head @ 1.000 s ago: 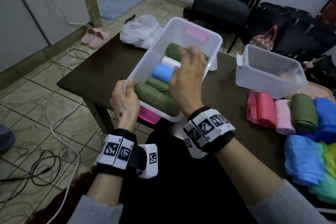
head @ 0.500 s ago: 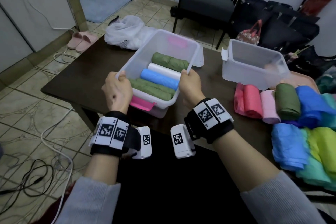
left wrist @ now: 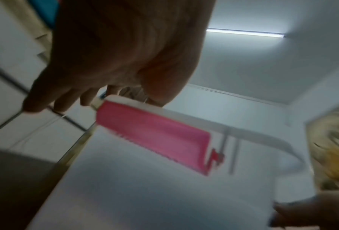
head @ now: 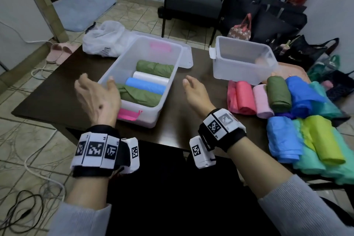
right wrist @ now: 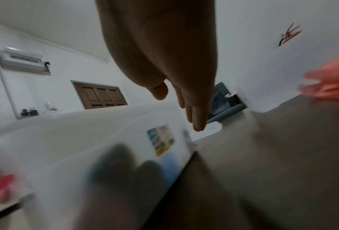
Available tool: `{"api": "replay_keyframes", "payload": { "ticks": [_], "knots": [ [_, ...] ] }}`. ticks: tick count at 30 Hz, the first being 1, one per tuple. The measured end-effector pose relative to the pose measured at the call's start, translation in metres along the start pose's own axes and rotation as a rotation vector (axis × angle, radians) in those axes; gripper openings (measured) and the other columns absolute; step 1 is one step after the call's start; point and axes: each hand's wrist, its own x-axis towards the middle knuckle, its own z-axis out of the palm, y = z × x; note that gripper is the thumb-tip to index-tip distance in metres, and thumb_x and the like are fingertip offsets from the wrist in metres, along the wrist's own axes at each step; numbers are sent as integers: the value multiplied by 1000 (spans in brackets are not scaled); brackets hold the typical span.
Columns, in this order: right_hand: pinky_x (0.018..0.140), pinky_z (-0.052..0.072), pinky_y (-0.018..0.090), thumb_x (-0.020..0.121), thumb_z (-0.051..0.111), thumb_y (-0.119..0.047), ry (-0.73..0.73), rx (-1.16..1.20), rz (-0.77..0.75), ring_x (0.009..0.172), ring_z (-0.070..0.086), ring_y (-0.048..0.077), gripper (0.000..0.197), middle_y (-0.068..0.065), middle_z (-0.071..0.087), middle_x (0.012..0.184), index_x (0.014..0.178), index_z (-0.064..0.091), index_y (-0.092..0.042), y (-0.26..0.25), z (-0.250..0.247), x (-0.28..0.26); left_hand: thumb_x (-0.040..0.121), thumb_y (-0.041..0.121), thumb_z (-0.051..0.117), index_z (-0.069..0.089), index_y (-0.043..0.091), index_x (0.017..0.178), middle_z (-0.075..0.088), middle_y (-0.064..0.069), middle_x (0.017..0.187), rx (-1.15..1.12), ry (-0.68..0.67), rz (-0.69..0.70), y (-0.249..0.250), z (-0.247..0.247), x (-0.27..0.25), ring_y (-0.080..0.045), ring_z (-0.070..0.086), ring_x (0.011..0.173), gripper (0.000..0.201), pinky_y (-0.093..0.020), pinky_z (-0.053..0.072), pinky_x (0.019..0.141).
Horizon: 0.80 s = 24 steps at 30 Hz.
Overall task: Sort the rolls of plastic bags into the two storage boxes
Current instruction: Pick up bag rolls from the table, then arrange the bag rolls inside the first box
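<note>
Released — box [head: 147,119] sits between both open hands [head: 97,97].

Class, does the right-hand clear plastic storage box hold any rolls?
No, the right-hand clear plastic storage box has no rolls inside.

Bare table [head: 193,74] between both boxes (loose rolls [head: 275,96] crowd right).

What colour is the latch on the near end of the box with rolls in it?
Bright pink latch, clearest in the head view.
</note>
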Motion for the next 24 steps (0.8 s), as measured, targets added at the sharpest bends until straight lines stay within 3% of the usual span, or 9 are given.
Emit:
{"api": "replay_keyframes", "payload": {
  "ticks": [2,4,6,8,11,15,17,21,24],
  "knots": [
    [105,34,26,98,42,-12,72,-147,21,125,49,21,37,11,53,135,133,49,-4,18,-25,7,91,19,48,36,2,138,30,-18,147,-51,180,304,12,4,-18,-29,29,137,51,-33,22,112],
    [103,36,27,93,42,-3,167,-255,59,120,53,24,35,12,58,128,125,56,-4,36,-53,13,89,8,47,47,2,128,46,-10,135,-207,202,555,31,16,-46,-17,42,126,40,-16,28,104],
    [105,33,32,89,43,2,287,-394,61,119,51,30,35,16,60,123,119,60,-3,53,-80,19,88,3,48,55,2,120,54,1,118,-316,20,738,44,38,-79,-6,48,110,33,-6,31,93],
    [105,29,36,89,44,-2,350,-556,69,120,47,34,34,18,58,123,119,60,-7,66,-102,23,90,10,49,56,5,122,57,-3,123,-255,-265,830,44,69,-108,-11,48,117,33,-13,29,100],
    [102,30,38,93,41,-9,244,-678,204,124,40,39,39,24,46,132,131,51,-15,80,-124,26,98,32,42,34,15,144,23,-11,155,162,-727,695,24,118,-137,-24,12,145,49,-33,7,117],
    [104,30,37,94,46,-15,33,-805,294,126,39,38,48,26,44,135,141,39,-18,87,-134,18,98,48,25,11,21,151,-4,-9,159,555,-834,705,-10,155,-146,-26,-9,146,61,-42,-4,117],
    [105,27,36,93,49,-18,23,-809,307,127,37,36,49,24,44,134,141,39,-19,84,-130,11,96,55,13,8,23,151,-5,-8,159,645,-792,754,-22,160,-145,-25,-9,146,64,-42,-4,117],
    [106,30,36,99,39,-23,-102,-899,167,129,37,36,38,22,50,133,134,48,-9,72,-110,2,100,38,32,22,21,149,7,-5,159,496,-848,725,-23,159,-136,-22,-1,147,53,-37,-1,117],
    [105,34,31,98,39,-8,-246,-971,52,127,43,30,36,16,49,135,130,55,-11,65,-97,-2,94,11,43,50,9,132,46,-11,140,209,-756,611,-11,156,-118,-27,36,135,38,-31,23,110]
  ]
}}
